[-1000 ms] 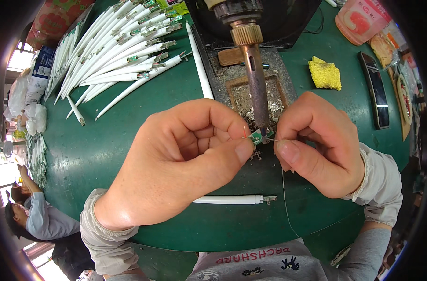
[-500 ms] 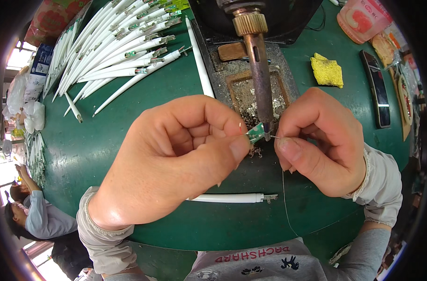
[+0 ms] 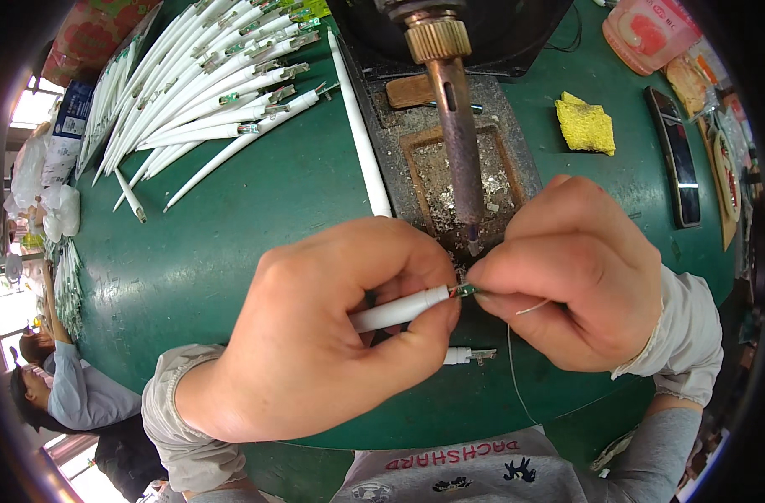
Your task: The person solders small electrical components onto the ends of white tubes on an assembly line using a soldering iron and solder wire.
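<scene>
My left hand [image 3: 332, 335] is closed around a white pen-shaped tube [image 3: 403, 309], tilted slightly up to the right. From the tube's end a small green circuit board [image 3: 464, 291] sticks out, with a bit of reddish wire by it. My right hand [image 3: 579, 281] pinches at the board's far end, its fingertips partly hiding it. Thin solder wire [image 3: 512, 369] also runs through that hand, its short end poking out between the fingers. Just above both hands, the soldering iron [image 3: 461, 159] points down, its tip apart from the board. Another white tube [image 3: 459, 356] lies below my left hand.
Many white tubes with circuit ends [image 3: 223, 92] are piled at upper left. One long tube [image 3: 357, 126] lies beside the solder-littered iron stand [image 3: 516, 142]. A yellow sponge [image 3: 585, 124], a phone [image 3: 674, 159] and a pink cup [image 3: 650, 35] are at right. Another person [image 3: 89, 394] sits far left.
The board has come down away from the iron tip. My left hand now shows the white tube in its grip, and my right hand has moved from feeding solder to pinching the board's end.
</scene>
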Demonstrator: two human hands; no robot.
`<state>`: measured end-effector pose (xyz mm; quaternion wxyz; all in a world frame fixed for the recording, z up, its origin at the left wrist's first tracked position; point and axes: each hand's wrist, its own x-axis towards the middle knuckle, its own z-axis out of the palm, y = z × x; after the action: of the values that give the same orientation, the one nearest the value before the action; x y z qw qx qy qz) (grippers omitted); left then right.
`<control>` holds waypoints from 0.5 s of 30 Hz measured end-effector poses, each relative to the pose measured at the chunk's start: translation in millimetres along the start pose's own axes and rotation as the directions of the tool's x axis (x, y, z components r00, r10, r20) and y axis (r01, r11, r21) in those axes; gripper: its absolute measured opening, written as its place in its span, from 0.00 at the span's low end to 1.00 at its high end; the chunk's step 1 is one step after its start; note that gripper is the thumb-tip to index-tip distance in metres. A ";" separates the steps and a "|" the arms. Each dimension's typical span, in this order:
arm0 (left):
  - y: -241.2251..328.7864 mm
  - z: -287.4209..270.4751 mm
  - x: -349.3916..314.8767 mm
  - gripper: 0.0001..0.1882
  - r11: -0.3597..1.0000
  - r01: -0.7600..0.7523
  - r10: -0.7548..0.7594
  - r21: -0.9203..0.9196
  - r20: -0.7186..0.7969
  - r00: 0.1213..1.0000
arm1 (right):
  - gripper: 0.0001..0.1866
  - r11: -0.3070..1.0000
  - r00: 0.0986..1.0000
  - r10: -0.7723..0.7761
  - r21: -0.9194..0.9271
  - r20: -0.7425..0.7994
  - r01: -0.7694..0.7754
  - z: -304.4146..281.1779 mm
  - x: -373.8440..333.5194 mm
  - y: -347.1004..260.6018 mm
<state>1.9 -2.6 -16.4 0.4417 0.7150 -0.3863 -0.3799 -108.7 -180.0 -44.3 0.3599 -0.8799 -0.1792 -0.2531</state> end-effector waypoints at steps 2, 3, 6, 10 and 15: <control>-3.6 2.8 0.7 0.10 0.993 -0.086 0.088 0.079 -0.020 0.996 | 0.14 0.999 0.999 -0.032 -0.005 -0.001 0.032 0.2 -0.7 0.4; -4.5 3.6 0.7 0.10 0.973 -0.166 0.174 0.161 -0.036 0.984 | 0.14 0.999 0.998 -0.027 0.026 0.048 0.025 -0.6 -0.1 0.2; -2.8 4.4 1.1 0.10 0.949 -0.203 0.220 0.240 -0.045 0.975 | 0.14 0.997 0.995 -0.053 0.051 0.082 0.049 0.9 -1.0 2.2; -2.9 3.2 1.6 0.11 0.943 -0.213 0.227 0.256 -0.026 0.974 | 0.14 0.998 0.998 -0.066 0.011 0.015 0.065 6.2 -1.9 -0.2; -1.6 1.3 0.0 0.09 0.983 -0.133 0.133 0.127 0.009 0.991 | 0.13 0.998 0.998 -0.054 -0.029 0.013 0.054 7.4 -3.3 -1.7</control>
<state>1.1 -2.5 -18.3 0.4196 0.7142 -0.4568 -0.3245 -109.9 -174.0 -49.8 0.3390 -0.8815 -0.2012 -0.2600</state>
